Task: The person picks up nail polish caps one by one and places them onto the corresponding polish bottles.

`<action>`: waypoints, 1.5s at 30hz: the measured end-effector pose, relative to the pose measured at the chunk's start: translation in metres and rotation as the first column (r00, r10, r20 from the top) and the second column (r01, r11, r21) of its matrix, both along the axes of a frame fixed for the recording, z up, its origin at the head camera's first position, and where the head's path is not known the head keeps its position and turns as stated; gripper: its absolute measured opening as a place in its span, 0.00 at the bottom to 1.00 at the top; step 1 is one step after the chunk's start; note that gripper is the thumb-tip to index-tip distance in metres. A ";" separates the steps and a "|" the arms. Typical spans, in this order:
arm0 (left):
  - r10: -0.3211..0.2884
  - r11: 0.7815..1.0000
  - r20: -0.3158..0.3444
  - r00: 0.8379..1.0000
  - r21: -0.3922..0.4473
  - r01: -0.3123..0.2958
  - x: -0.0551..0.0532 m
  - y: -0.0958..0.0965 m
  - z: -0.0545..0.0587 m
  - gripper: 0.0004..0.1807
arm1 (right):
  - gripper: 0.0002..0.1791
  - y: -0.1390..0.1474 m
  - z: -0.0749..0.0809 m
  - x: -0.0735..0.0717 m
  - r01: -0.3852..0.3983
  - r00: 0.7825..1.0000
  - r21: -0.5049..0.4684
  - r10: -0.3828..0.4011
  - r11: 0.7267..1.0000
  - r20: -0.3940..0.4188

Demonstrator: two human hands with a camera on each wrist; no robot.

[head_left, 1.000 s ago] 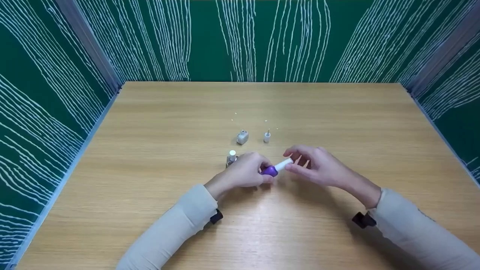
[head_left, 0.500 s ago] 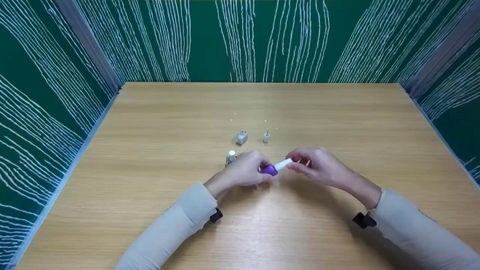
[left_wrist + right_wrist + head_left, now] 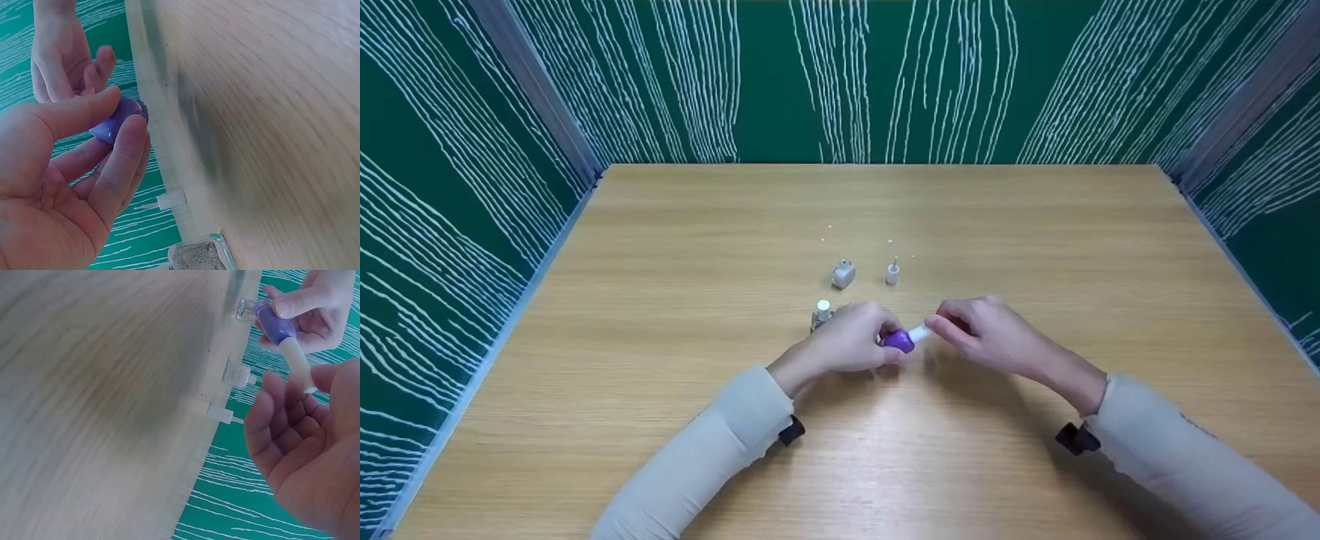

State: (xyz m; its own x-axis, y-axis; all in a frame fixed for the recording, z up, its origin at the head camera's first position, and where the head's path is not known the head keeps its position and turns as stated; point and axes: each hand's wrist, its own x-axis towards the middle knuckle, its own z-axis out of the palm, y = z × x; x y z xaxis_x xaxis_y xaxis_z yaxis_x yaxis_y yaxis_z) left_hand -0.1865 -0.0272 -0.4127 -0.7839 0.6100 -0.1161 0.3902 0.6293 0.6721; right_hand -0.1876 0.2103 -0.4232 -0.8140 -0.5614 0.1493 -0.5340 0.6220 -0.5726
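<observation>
My left hand grips a purple nail polish bottle by its body, above the table and tilted up to the right. Its long white cap is on the bottle, and my right hand pinches the far end between thumb and fingers. From the right wrist, the whole cap shows, running into the purple neck. Just behind my left hand stands a glitter nail polish bottle with a white cap, partly covered by the hand.
Farther back on the wooden table stands an uncapped pale nail polish bottle. To its right a white cap stands with its brush pointing up. Several tiny white specks lie behind them. Green walls with white lines enclose the table.
My right hand has closed from loosely spread fingers to a pinch on the white cap, shifting slightly left. My left hand and the purple bottle have stayed in place.
</observation>
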 end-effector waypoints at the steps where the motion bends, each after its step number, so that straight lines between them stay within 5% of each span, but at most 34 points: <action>1: 0.001 1.000 0.003 1.000 0.000 -0.001 0.000 0.000 0.001 0.11 | 0.21 -0.001 0.001 0.000 0.007 0.999 0.001 -0.007 1.000 0.031; 8: -0.004 1.000 0.021 1.000 -0.020 0.004 -0.001 -0.002 0.001 0.12 | 0.25 -0.001 0.007 0.000 0.028 0.951 -0.046 -0.012 0.999 0.310; 11: 0.006 1.000 0.030 1.000 -0.027 -0.005 -0.002 -0.004 -0.002 0.12 | 0.21 0.002 0.006 -0.002 -0.052 0.973 -0.058 0.064 0.997 0.220; 15: 0.009 1.000 0.036 0.999 -0.017 -0.008 -0.002 -0.008 -0.003 0.12 | 0.15 0.008 0.005 -0.004 -0.154 0.988 -0.071 0.153 0.986 -0.014; 18: 0.004 1.000 0.046 0.999 -0.015 -0.003 -0.003 -0.009 -0.003 0.12 | 0.15 0.011 0.003 -0.006 -0.196 0.975 -0.065 0.187 0.979 -0.123; 25: 0.005 1.000 0.080 0.997 -0.016 -0.004 -0.002 -0.009 -0.002 0.11 | 0.14 0.010 0.001 -0.004 -0.186 0.955 0.044 0.191 0.982 -0.228; 30: 0.004 1.000 0.062 0.998 -0.022 -0.002 0.000 -0.007 -0.004 0.12 | 0.13 0.009 0.000 -0.003 -0.212 0.893 0.142 0.251 0.967 -0.373; 34: 0.001 0.999 0.042 0.999 -0.032 0.001 0.000 -0.007 -0.005 0.12 | 0.12 0.007 0.000 -0.002 -0.228 0.864 0.175 0.282 0.958 -0.416; 41: -0.005 0.999 -0.001 1.000 -0.047 0.005 0.001 -0.005 -0.003 0.12 | 0.12 0.009 0.002 0.000 -0.209 0.879 0.186 0.268 0.960 -0.395; 45: -0.010 0.998 -0.038 0.999 -0.060 0.008 0.002 -0.004 -0.002 0.11 | 0.09 0.009 -0.002 0.000 -0.210 0.865 0.170 0.264 0.963 -0.426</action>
State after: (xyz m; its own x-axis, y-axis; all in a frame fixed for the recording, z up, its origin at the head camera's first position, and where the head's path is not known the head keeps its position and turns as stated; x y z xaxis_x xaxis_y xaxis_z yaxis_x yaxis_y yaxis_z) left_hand -0.1846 -0.0314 -0.4145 -0.7829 0.6100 -0.1225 0.4207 0.6640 0.6181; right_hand -0.1880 0.2192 -0.4249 -0.5184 -0.7638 0.3845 -0.8534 0.4909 -0.1754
